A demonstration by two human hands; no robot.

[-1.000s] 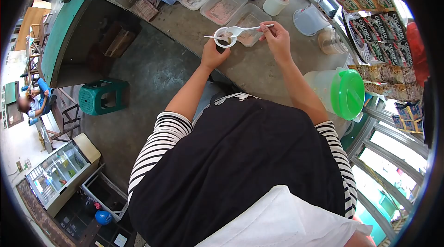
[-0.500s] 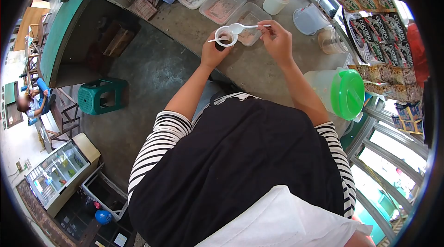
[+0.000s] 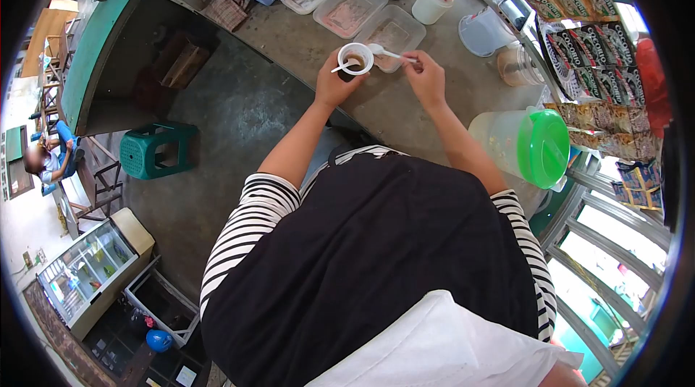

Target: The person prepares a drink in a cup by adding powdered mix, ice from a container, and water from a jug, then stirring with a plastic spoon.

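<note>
Left hand (image 3: 334, 86): wrapped snug around a white-rimmed cup (image 3: 365, 56), brown stuff (image 3: 357, 64) and a white stick (image 3: 343, 67) inside
Right hand (image 3: 426, 76): fingers pinched on the white spoon (image 3: 394, 56) handle
Cup spot: near the table (image 3: 470, 79) edge, just beside the spoon
Spoon bowl: over a plastic tub (image 3: 402, 31), can't tell if touching

From the wearer's head, a single wide, round-edged view looks forward and steeply down, the torso (image 3: 369, 242) filling the near foreground, hands (image 3: 334, 87) and desk (image 3: 387, 106) farther ahead toward the top edge.
</note>
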